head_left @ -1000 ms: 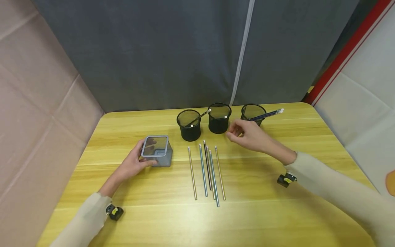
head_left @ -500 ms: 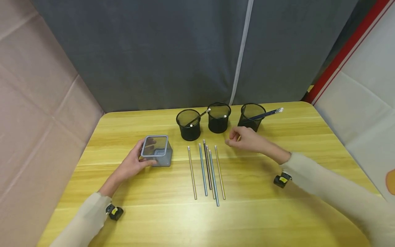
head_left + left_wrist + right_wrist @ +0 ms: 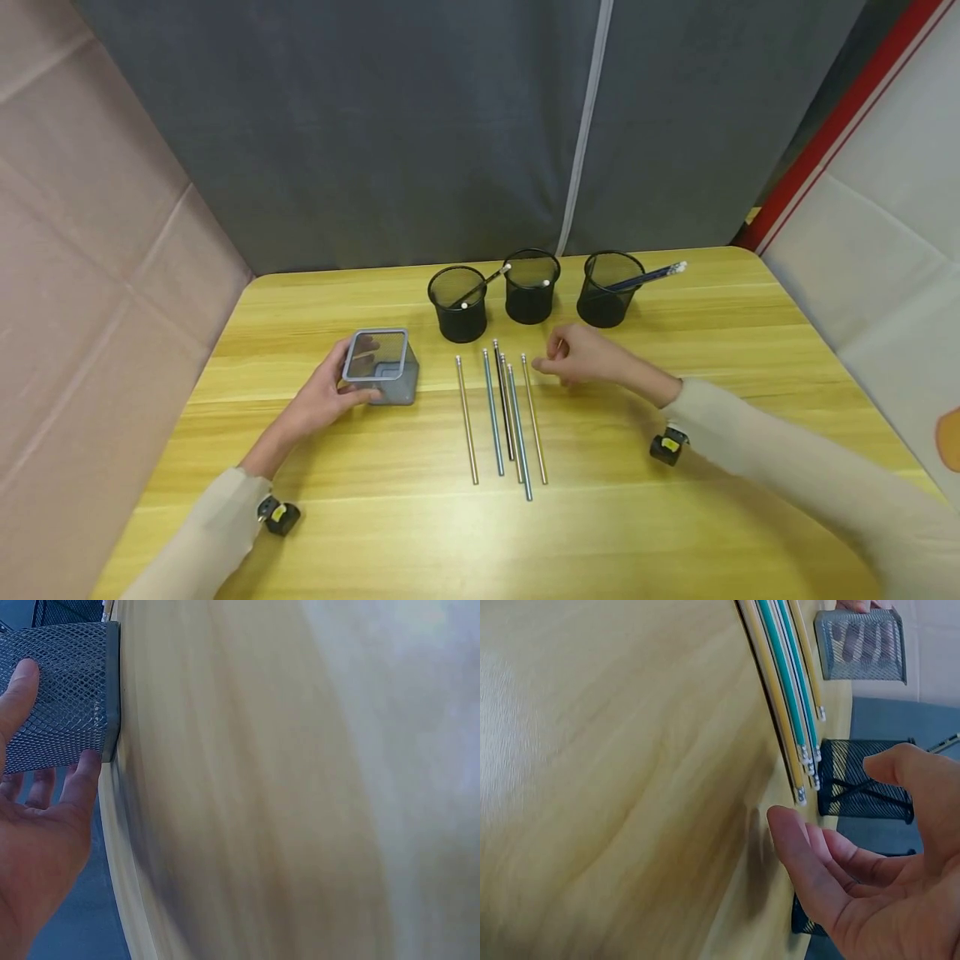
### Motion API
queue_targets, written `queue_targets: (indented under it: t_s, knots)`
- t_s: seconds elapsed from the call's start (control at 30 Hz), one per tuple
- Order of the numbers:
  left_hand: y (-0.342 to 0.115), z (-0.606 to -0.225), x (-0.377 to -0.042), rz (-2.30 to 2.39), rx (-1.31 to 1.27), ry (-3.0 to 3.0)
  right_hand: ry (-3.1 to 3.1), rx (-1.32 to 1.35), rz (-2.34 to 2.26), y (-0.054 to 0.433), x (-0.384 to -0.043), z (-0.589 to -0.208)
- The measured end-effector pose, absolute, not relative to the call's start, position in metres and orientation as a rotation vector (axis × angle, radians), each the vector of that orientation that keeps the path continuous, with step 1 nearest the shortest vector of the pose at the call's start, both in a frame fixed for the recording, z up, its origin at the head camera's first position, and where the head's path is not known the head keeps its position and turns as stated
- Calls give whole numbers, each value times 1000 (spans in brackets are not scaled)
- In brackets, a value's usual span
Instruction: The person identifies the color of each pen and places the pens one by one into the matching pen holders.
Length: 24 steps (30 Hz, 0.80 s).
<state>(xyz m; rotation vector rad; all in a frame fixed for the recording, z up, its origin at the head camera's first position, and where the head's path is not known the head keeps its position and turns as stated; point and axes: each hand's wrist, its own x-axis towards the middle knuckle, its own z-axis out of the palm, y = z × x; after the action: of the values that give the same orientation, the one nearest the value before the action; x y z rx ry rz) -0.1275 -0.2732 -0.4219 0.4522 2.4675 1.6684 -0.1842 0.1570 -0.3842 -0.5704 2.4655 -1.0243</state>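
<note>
My left hand [image 3: 321, 402] grips a grey square mesh pencil holder [image 3: 402, 387] on the left of the table, thumb on the near side. In the left wrist view, the hand's fingers spread around the mesh pencil holder [image 3: 67, 690]. Several pencils lie in a loose row mid-table: gold ones such as the rightmost pencil [image 3: 535, 421], blue ones and a dark one. Just right of their eraser ends hovers my right hand [image 3: 588, 357]. The right wrist view shows that hand [image 3: 877, 892] with thumb and fingers apart, holding nothing, near a gold pencil's [image 3: 780, 712] eraser end.
Three round black mesh cups stand along the back: a left cup [image 3: 462, 325] with pencils, a middle cup [image 3: 530, 310] with a white eraser end showing, and a right cup [image 3: 602, 310] with dark blue pencils leaning right. A grey curtain [image 3: 375, 133] hangs behind the table.
My right hand has moved from beside the right black cup leftward and toward me, to the rightmost gold pencil. My left hand and the grey pencil holder have stayed in place.
</note>
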Motion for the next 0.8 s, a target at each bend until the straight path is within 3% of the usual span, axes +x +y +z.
queue_targets:
  t_s: [0.4,0.8]
  knots:
    - [-273,-421,-126,1666,437,2461,2522,-517,-926,133,-180,-396]
    - [-272,-422,-127,1694,444,2447,2576,-659,-767,111,-186,-401]
